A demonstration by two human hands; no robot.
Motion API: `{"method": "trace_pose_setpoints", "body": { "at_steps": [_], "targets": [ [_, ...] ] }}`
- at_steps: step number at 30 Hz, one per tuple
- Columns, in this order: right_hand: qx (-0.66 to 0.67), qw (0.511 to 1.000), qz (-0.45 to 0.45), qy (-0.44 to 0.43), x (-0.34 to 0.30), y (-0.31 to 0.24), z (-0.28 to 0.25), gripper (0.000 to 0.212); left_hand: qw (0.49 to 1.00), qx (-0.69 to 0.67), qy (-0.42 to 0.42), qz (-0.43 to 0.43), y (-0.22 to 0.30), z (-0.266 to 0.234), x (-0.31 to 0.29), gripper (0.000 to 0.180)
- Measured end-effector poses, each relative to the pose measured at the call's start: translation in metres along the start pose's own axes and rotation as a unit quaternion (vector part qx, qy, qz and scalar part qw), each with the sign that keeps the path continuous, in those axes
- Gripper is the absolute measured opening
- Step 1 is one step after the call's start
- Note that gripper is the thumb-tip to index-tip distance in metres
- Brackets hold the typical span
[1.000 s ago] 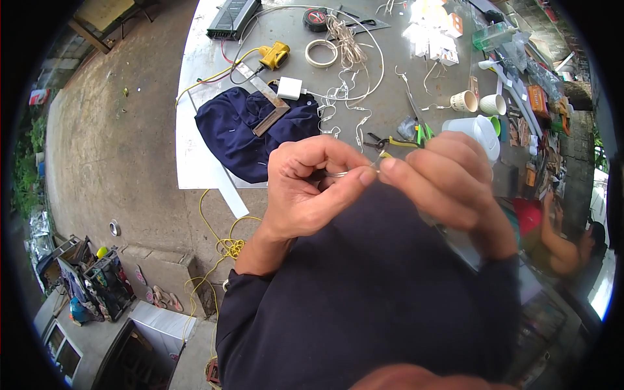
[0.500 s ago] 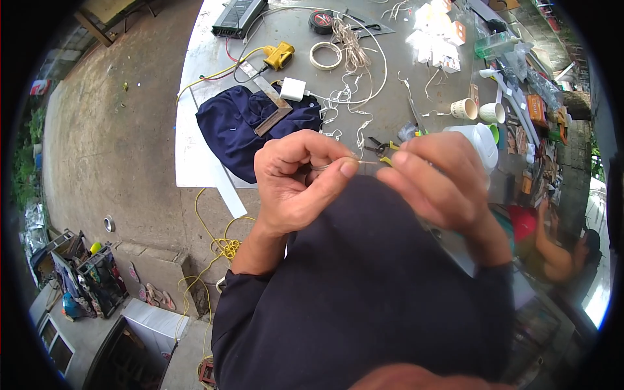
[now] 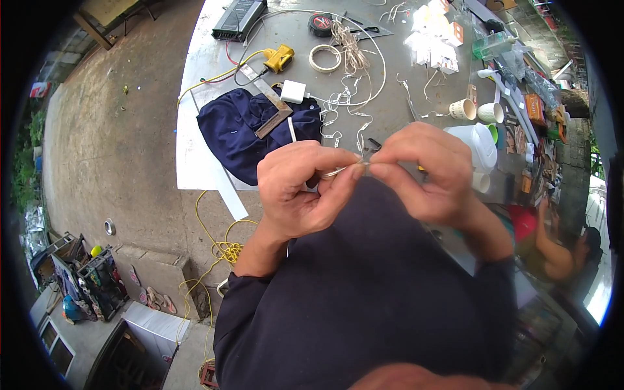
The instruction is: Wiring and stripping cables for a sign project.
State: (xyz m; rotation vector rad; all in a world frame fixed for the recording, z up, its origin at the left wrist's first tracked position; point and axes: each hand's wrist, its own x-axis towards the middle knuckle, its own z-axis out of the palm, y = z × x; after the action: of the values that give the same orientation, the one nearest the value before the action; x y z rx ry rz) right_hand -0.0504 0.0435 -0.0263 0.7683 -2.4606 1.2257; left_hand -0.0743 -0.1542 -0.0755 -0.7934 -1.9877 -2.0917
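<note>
The head camera faces down, close above left hand [image 3: 283, 185] and right hand [image 3: 447, 174]. Its fisheye reaches past the tabletop [image 3: 289, 32] edge.

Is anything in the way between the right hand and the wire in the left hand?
No, nothing visible. The right hand has its fingertips close beside those of the left hand, which pinches the thin wire. Whether they touch it is hard to tell.

Grey table [image 3: 398, 68]: tape roll [image 3: 311, 60], tape measure [image 3: 319, 25], navy cloth [image 3: 224, 133], patterned cup [image 3: 462, 109]; glare-washed pile [image 3: 432, 39], probably small boxes.
</note>
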Motion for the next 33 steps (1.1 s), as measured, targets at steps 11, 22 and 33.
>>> {"method": "trace_pose_setpoints", "body": {
  "at_steps": [11, 22, 33],
  "targets": [
    [0.081, 0.985, 0.129, -0.079, -0.006, 0.001, -0.003, 0.027, 0.998, -0.037, 0.038, -0.023, -0.009, -0.007, -0.011, 0.009],
    [-0.146, 0.979, -0.144, 0.02, -0.003, 0.0, 0.005, 0.023, 0.994, -0.095, -0.006, -0.058, -0.009, -0.007, -0.009, 0.006],
    [0.124, 0.938, 0.299, -0.122, 0.006, -0.009, 0.001, 0.016, 0.976, 0.159, -0.046, 0.142, -0.01, -0.01, 0.005, 0.016]
  ]
}}
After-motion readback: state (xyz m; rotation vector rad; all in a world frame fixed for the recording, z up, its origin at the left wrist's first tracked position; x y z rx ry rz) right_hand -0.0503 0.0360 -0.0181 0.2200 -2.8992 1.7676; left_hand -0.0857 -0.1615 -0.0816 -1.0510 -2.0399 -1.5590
